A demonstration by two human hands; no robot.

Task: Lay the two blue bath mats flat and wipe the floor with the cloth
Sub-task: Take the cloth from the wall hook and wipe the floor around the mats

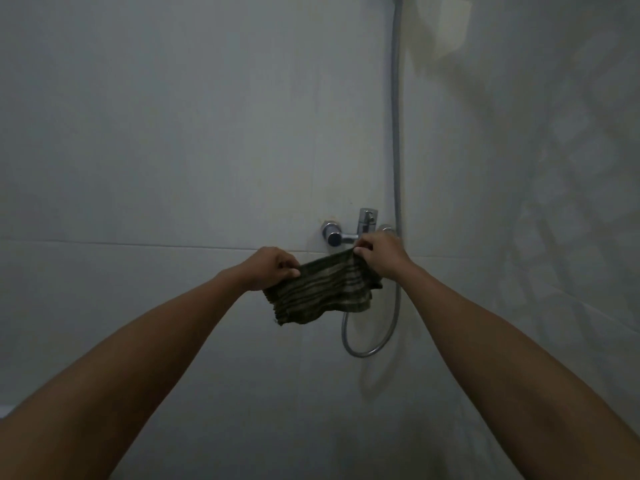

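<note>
I see both hands, left hand (273, 268) and right hand (381, 256), closed on the striped cloth's (325, 292) upper corners, just below the far wall tap (349, 232).

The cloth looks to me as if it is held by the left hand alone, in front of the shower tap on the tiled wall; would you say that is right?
Not quite: the head view shows both hands holding it. The left hand grips the left edge of the cloth and the right hand pinches its upper right corner. It is indeed in front of the shower tap on the tiled wall.
</note>
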